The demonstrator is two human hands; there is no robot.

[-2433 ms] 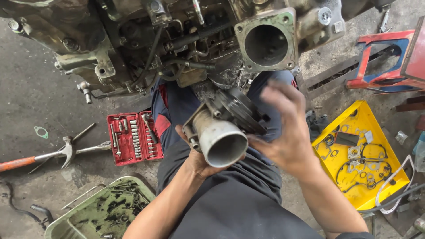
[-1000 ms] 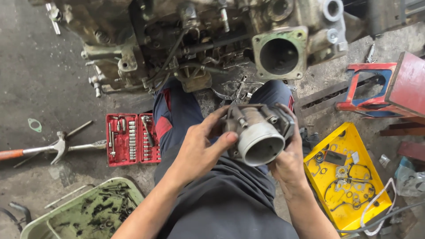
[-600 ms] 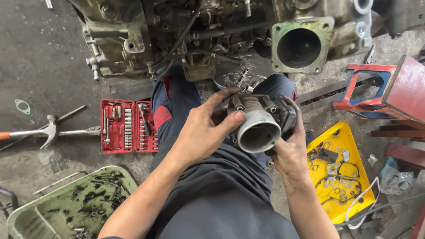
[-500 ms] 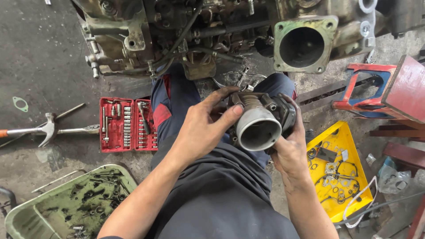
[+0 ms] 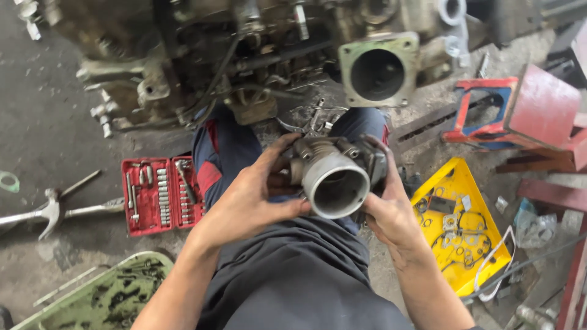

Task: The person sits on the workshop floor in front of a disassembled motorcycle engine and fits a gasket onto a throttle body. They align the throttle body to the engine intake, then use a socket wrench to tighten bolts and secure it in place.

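I hold the throttle body (image 5: 333,177) above my lap, bore facing me; left hand (image 5: 247,201) and right hand (image 5: 391,211) both clasp its sides. Judgement: keep it level, fingers off the bore, facing the engine flange (image 5: 378,72).

Repair workshop, stripped engine (image 5: 257,55), red socket set (image 5: 160,194), hammer (image 5: 43,212), stained concrete floor (image 5: 43,140)

Engine (image 5: 244,61) on floor ahead of my knees. Socket set (image 5: 159,194) left of my leg, hammer (image 5: 36,214) farther left. Gasket tray (image 5: 465,235) right; parts bin (image 5: 104,293) near-left.
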